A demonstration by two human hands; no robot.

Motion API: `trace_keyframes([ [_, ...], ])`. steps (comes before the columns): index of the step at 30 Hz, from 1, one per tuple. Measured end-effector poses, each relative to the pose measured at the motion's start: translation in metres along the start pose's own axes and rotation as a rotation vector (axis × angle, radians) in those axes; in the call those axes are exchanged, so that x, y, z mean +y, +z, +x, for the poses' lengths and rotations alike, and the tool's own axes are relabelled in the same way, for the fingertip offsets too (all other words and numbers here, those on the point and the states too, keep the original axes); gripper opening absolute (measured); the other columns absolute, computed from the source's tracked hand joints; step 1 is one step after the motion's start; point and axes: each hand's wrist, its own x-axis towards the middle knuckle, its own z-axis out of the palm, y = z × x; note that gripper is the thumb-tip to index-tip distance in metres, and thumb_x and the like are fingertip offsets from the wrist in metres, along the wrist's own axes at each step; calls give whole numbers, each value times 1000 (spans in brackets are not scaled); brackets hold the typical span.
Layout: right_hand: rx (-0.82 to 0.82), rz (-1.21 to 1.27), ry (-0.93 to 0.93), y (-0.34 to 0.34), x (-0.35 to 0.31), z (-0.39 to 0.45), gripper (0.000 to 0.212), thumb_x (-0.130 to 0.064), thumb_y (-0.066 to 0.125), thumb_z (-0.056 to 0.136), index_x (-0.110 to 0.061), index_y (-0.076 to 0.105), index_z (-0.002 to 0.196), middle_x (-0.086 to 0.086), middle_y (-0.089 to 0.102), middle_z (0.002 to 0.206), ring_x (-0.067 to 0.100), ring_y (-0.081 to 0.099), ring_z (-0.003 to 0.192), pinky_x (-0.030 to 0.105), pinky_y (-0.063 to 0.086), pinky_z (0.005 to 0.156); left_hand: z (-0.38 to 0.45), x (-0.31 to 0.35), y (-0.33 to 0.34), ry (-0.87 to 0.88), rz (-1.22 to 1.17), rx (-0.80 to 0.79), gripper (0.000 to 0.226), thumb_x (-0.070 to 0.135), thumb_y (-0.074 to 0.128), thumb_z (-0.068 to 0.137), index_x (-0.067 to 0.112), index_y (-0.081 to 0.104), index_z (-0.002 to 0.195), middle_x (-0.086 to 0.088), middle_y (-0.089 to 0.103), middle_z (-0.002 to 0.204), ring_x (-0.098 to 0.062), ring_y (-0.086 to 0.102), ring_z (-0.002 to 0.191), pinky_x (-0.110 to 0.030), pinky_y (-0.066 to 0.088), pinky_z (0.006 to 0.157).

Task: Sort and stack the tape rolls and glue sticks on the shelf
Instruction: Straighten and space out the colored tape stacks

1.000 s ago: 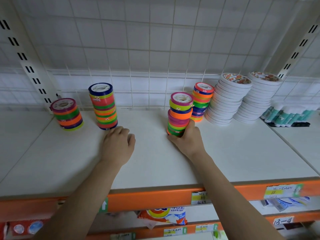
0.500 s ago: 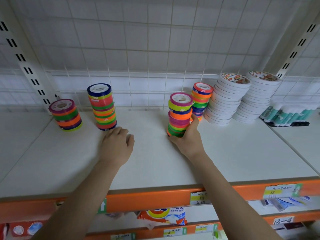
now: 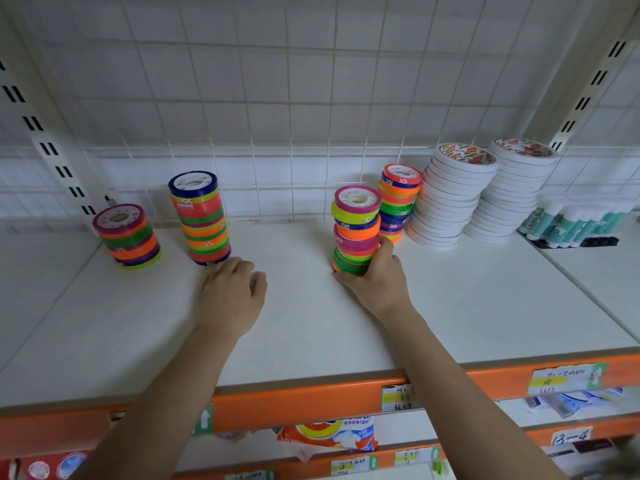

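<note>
Several stacks of coloured tape rolls stand on the white shelf. My right hand grips the lower part of a leaning stack of coloured tape rolls in the middle. Right behind it stands another coloured stack. My left hand rests flat on the shelf, fingertips just in front of a tall coloured stack. A shorter coloured stack sits at the far left. Two stacks of white tape rolls stand at the right. Glue sticks lie at the far right.
A wire grid backs the shelf, with slotted uprights at both sides. The front edge is an orange rail with price labels. A lower shelf holds a packaged item.
The middle stack shifted slightly in my right hand's grip and its upper rolls lean more. My left hand has stayed in place on the shelf.
</note>
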Motion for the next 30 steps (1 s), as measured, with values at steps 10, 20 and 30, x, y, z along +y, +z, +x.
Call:
trace_keyframes([
  [10, -108, 62, -13, -9, 1, 5, 78, -33, 87, 60, -10, 46, 122, 4, 60, 120, 22, 56, 110, 38, 49, 93, 1, -1, 2, -31, -25, 2, 31, 25, 47, 90, -1, 64, 90, -14, 65, 93, -33, 57, 89, -40, 46, 79],
  [20, -188, 150, 5, -17, -1, 4, 76, -22, 84, 67, -14, 41, 130, -1, 56, 127, 15, 53, 113, 15, 37, 85, 1, -2, 4, -27, -26, 1, 25, 20, 51, 92, -1, 64, 93, -14, 65, 98, -34, 56, 94, -40, 44, 84],
  [30, -162, 172, -27, -14, 0, 4, 76, -23, 84, 68, -13, 41, 130, 0, 56, 127, 15, 53, 113, 16, 38, 86, 1, -3, 4, -35, -43, -27, 33, 26, 44, 92, -1, 63, 94, -14, 64, 99, -33, 55, 95, -40, 43, 87],
])
